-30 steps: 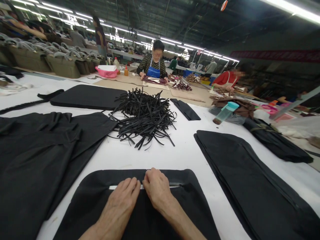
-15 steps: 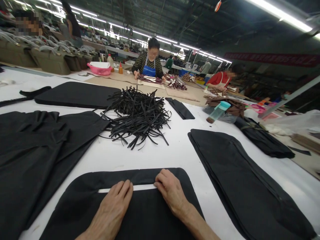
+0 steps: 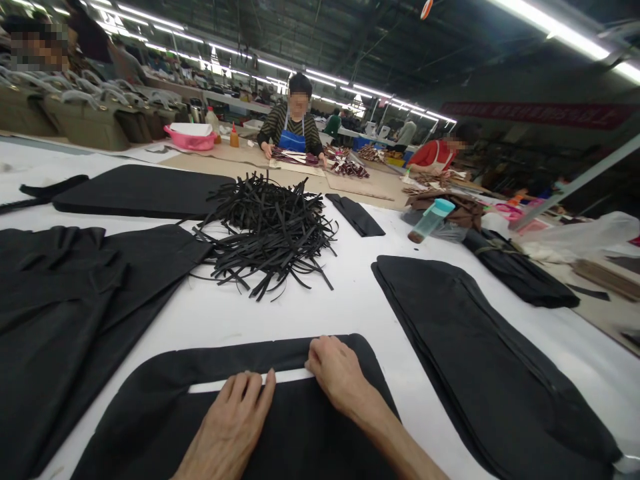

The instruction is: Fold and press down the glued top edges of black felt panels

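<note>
A black fabric panel (image 3: 165, 387) with rounded corners lies flat before me on the white table (image 3: 350, 307). A long narrow slit (image 3: 210, 385) across it shows the white table beneath. My left hand (image 3: 235, 420) lies flat on the panel, fingers stretched to the slit's lower edge. My right hand (image 3: 337, 373) rests at the slit's right end with its fingers curled down on the fabric edge; whether they pinch it is hidden.
A heap of thin black strips (image 3: 265, 230) lies beyond the panel. Black fabric stacks sit at left (image 3: 75, 300), right (image 3: 480, 347) and far left (image 3: 140, 190). A teal-capped bottle (image 3: 430, 220) lies at right. Other people work at tables behind.
My hands have moved apart along the slit; the right hand slid toward its right end, the left hand drew back and flattened. More of the slit shows white.
</note>
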`<action>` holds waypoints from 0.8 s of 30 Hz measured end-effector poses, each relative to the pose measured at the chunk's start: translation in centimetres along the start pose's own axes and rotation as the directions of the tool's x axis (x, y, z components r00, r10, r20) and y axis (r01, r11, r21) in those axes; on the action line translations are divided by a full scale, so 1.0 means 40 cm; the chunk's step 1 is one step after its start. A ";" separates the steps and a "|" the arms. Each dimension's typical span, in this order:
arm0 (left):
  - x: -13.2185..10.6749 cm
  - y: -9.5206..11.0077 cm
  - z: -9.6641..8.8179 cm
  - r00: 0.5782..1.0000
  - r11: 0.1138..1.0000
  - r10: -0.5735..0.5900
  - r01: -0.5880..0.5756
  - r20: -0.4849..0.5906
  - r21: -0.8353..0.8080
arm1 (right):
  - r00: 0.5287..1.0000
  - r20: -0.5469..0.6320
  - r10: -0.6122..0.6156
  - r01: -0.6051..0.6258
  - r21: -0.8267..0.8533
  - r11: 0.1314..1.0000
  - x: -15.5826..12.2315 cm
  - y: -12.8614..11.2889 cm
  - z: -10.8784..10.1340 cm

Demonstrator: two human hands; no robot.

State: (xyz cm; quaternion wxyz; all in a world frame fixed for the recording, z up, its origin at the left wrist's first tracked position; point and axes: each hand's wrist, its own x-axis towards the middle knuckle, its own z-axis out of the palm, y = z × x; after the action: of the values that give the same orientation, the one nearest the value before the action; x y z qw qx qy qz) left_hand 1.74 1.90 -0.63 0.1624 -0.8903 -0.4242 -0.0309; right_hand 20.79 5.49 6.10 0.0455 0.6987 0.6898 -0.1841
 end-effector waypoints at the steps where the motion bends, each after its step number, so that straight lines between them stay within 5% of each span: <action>1: 0.004 0.003 -0.009 1.000 1.000 0.000 0.000 0.021 0.014 | 1.000 0.009 0.007 -0.007 0.007 1.000 0.005 0.000 -0.004; 8: 0.025 0.016 -0.016 0.996 0.999 -0.041 0.043 0.082 -0.016 | 0.997 0.059 0.043 -0.048 0.076 0.996 0.020 0.008 -0.014; 13: 0.031 0.043 0.020 0.998 1.000 0.003 -0.004 -0.066 -0.011 | 0.998 0.052 0.032 -0.037 0.101 0.994 0.023 0.015 -0.003; 16: 0.047 0.065 0.020 0.997 0.999 0.050 -0.051 -0.066 -0.013 | 0.999 0.032 0.022 -0.026 0.117 0.993 0.029 0.021 0.011; 24: 0.076 0.091 0.010 1.000 0.996 0.013 -0.013 -0.002 -0.086 | 0.988 -0.035 -0.150 0.154 0.236 0.959 0.020 0.083 0.026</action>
State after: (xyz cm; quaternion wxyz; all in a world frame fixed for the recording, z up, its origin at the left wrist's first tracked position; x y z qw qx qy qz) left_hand 6.44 2.17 -1.39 0.1244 -0.8993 -0.4164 -0.0487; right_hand 23.83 5.78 4.26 -0.0588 0.6454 0.7148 -0.2628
